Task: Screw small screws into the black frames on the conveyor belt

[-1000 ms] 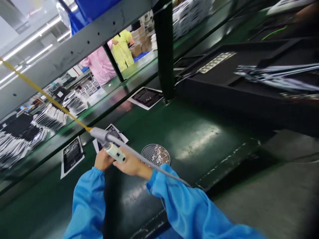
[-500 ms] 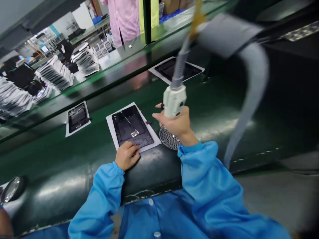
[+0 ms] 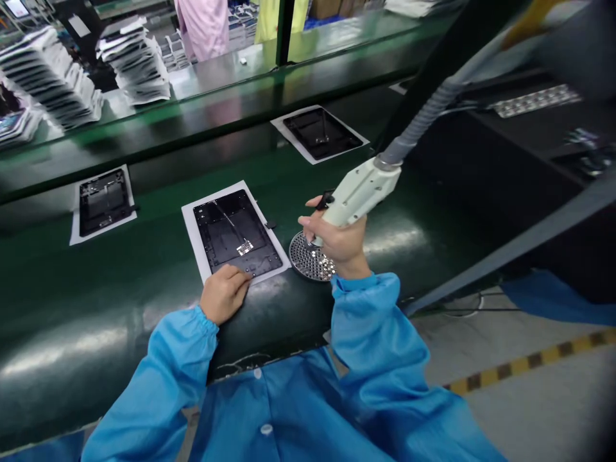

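Note:
In front of me a black tablet housing (image 3: 226, 224) lies on a white sheet (image 3: 196, 244), with a small circuit board (image 3: 244, 248) and a thin cable inside it. My left hand (image 3: 225, 292) is closed with curled fingers at the housing's near edge; its fingertips are partly hidden. My right hand (image 3: 339, 242) wraps round a white power screwdriver (image 3: 366, 189), whose grey corrugated hose runs up to the right. The screwdriver tilts, its lower end pointing down left over a round metal dish (image 3: 301, 256) full of small shiny dots. The hand hides part of that dish.
Other tablet housings lie on sheets along the green belt: one on the left (image 3: 103, 204), one farther back (image 3: 322, 133). Stacks of white-wrapped pieces (image 3: 135, 61) stand beyond the rail. A grey hose (image 3: 505, 247) slants across the right. A person in pink (image 3: 205, 29) is across the line.
The screwdriver has gone from nearly upright to leaning right, its lower end now over the dish. My left hand stays at the housing's edge. The view has shifted and turned.

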Demonstrator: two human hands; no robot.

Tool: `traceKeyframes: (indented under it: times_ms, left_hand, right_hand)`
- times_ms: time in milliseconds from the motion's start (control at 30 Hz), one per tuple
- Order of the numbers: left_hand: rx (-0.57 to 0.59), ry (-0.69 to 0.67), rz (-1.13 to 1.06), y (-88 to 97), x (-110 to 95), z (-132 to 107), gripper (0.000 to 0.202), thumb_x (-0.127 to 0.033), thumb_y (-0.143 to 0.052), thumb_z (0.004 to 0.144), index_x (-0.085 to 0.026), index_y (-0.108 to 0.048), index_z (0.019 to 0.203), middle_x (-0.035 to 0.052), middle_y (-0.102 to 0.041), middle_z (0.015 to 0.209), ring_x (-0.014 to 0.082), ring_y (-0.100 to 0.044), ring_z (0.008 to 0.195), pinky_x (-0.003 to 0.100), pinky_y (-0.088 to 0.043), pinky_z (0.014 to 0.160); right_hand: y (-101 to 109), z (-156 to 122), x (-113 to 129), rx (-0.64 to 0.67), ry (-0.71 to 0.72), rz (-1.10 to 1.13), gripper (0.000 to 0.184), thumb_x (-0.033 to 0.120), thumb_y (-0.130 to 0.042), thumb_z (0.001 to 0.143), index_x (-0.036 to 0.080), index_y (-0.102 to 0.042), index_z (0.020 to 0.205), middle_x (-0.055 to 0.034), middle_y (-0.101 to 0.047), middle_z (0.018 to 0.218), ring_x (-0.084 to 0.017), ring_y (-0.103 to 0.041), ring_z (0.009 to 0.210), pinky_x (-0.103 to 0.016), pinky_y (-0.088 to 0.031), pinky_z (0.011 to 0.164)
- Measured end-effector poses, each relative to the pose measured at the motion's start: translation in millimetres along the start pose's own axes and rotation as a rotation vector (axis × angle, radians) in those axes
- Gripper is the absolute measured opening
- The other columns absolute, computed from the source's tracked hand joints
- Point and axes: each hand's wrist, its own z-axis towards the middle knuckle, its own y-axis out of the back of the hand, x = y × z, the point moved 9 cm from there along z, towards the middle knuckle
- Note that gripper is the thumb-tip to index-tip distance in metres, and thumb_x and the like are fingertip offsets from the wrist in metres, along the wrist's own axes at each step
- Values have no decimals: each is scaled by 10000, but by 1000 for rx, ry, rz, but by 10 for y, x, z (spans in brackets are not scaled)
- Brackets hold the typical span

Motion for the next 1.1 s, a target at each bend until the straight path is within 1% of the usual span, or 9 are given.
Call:
traceKeyframes:
  times_ms: [100, 200, 267, 367, 500, 633, 767, 1000, 1100]
  left_hand:
    - [-85, -3, 8, 76, -10, 50, 164, -251, -549, 917, -192, -702, 929, 59, -713, 890, 183, -646, 843, 321, -544, 753]
    - [-167, 25, 127, 133, 33, 175, 180, -273, -557, 911, -186, -699, 980, 105, -692, 1123, 268, -591, 1129, 451, -484, 941]
    - [-181, 130, 216, 112, 142, 278, 244, -308, -567, 902, -176, -679, 1073, 140, -600, 1305, 336, -475, 1286, 549, -403, 1022]
    - [-110, 319, 258, -11, 361, 379, 334, -362, -598, 877, -175, -656, 1148, 162, -523, 1391, 398, -412, 1328, 638, -336, 1042]
    - [-52, 374, 187, -110, 485, 393, 244, -328, -596, 877, -224, -682, 1080, 116, -595, 1317, 373, -442, 1311, 656, -293, 1065]
    - [-88, 364, 110, -65, 514, 349, 184, -297, -617, 863, -230, -677, 1024, 90, -639, 1249, 335, -463, 1301, 627, -271, 1086]
    - [-148, 375, 29, -3, 541, 338, 129, -265, -665, 817, -224, -667, 939, 73, -691, 1126, 304, -513, 1255, 572, -303, 1080]
    - [-166, 420, -28, 19, 565, 373, 20, -235, -651, 818, -232, -663, 833, 27, -728, 951, 276, -611, 1134, 573, -281, 1080]
    - [-180, 430, -40, 30, 568, 370, 44, -241, -638, 825, -232, -666, 791, 24, -734, 921, 267, -626, 1107, 561, -287, 1081]
  right_hand:
    - [-25, -15, 17, 78, -35, -41, 266, 184, -759, 653, 211, -649, 893, 91, -563, 436, -109, -496, 362, -280, -443, 426]
    - [-8, -24, 34, 115, -53, -49, 289, 203, -770, 649, 204, -650, 912, 89, -562, 435, -113, -495, 366, -287, -448, 434]
    - [25, -20, 41, 97, -51, -63, 282, 210, -768, 650, 201, -649, 905, 88, -564, 440, -111, -494, 370, -288, -448, 441]
    - [65, -9, 30, 58, -56, -107, 276, 229, -762, 653, 206, -643, 901, 91, -559, 439, -115, -499, 382, -298, -464, 464]
    - [94, 0, 14, 11, -65, -139, 267, 243, -752, 648, 212, -636, 886, 90, -554, 439, -118, -503, 392, -316, -492, 502]
    - [84, 0, -15, 8, -80, -160, 275, 251, -743, 634, 207, -635, 883, 90, -550, 439, -118, -497, 386, -313, -477, 488]
    - [76, 0, -46, 8, -84, -153, 268, 220, -728, 639, 202, -641, 892, 94, -550, 438, -116, -498, 390, -310, -467, 501]
    - [74, 4, -43, 2, -75, -156, 250, 208, -727, 635, 192, -641, 870, 95, -552, 433, -112, -502, 395, -312, -467, 523]
    - [80, 1, -42, 0, -80, -159, 263, 211, -727, 634, 192, -642, 882, 96, -551, 432, -112, -495, 389, -307, -459, 508]
